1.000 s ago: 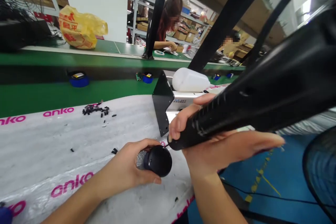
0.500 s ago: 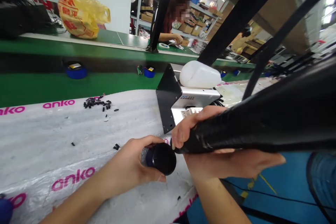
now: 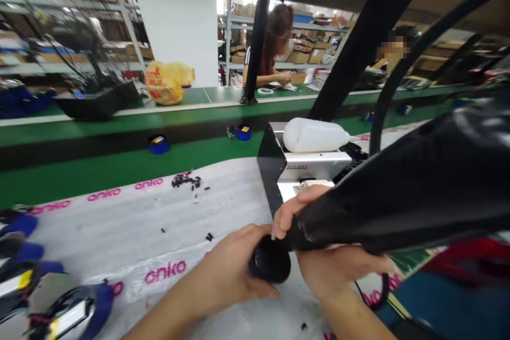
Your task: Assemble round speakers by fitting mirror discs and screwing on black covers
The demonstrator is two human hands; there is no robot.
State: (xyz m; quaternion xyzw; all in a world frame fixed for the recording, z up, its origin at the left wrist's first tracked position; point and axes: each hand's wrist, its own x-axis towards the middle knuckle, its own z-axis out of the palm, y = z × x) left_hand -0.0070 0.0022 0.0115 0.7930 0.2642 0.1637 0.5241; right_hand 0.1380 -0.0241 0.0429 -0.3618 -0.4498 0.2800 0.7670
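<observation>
My right hand (image 3: 319,234) is wrapped round the narrow end of a large black tapered housing (image 3: 414,191) that runs up and away to the right. At that narrow end my left hand (image 3: 235,271) grips a round black cap (image 3: 271,264), pressed against the housing's tip. Both hands hover low over a white foam sheet (image 3: 151,228) printed with pink "anko" lettering.
A black and silver machine (image 3: 295,167) with a white plastic bottle (image 3: 314,136) stands just behind my hands. Small black parts (image 3: 186,180) lie scattered on the sheet. Blue holders (image 3: 59,313) sit at the lower left. A green conveyor (image 3: 99,162) carries blue trays. Two other people work beyond it.
The view has swung left and lifted, bringing blue holders into sight at the lower left. My hands keep their grip, with the cap now tighter against the housing's tip.
</observation>
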